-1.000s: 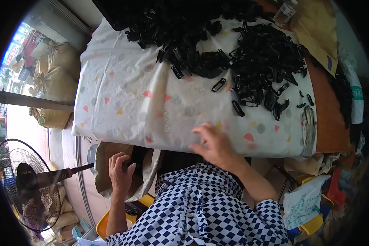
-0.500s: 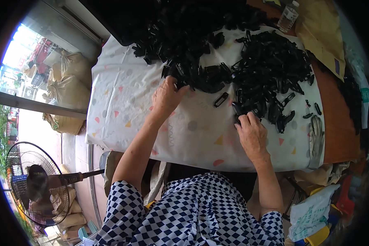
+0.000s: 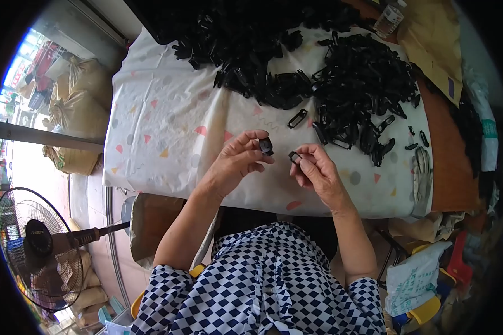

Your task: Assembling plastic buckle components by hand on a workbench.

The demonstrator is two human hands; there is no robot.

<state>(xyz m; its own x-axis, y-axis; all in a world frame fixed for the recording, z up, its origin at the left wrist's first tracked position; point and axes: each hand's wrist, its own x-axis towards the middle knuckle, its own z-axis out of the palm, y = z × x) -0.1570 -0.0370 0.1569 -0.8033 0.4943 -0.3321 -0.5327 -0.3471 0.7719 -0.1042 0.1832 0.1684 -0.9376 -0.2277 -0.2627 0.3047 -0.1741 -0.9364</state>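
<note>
My left hand (image 3: 237, 160) pinches a small black plastic piece (image 3: 266, 146) between thumb and fingers, above the patterned tablecloth (image 3: 167, 111). Facing it, a short gap away, my right hand (image 3: 317, 172) grips a small black frame-like plastic piece (image 3: 294, 157). Beyond my hands lies a large pile of similar black pieces (image 3: 363, 84), with another dark heap (image 3: 246, 44) farther back on the left. A single oblong black frame (image 3: 297, 118) rests apart from the piles, just past my hands.
A clear bottle (image 3: 389, 19) stands at the far right, by brown paper (image 3: 430, 50). A pale folded glove-like cloth (image 3: 421, 178) lies near the table's right edge. On the left are a fan (image 3: 39, 245) and tan sacks (image 3: 81, 111). A white plastic bag (image 3: 419, 279) sits at lower right.
Both hands have drawn back from the piles toward me and closer together, each now holding up a black piece. The view has shifted slightly.
</note>
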